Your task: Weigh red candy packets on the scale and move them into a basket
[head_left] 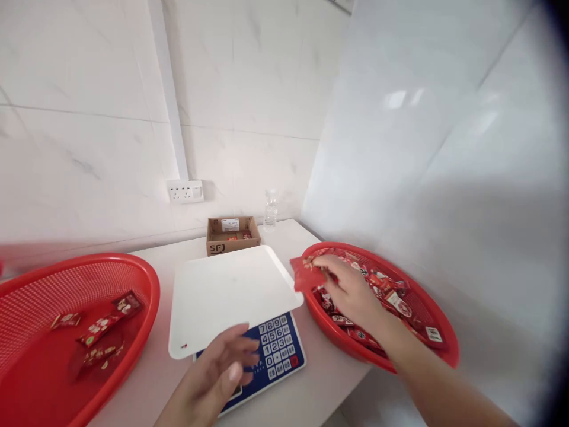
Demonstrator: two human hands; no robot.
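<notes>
My right hand pinches a red packet above the left rim of the right red basket. Several small red snack packets lie in that basket below the hand. My left hand hovers in front of the scale's blue keypad, holding nothing, its fingers loosely bent and apart. The keypad is partly hidden by that hand. Behind it, the scale's flat white pan carries only a tiny reddish mark near its left front corner.
At the left stands another red basket with several packets inside. A small cardboard box and a clear plastic bottle stand at the table's back. The wall carries a socket. A smooth panel rises at the right.
</notes>
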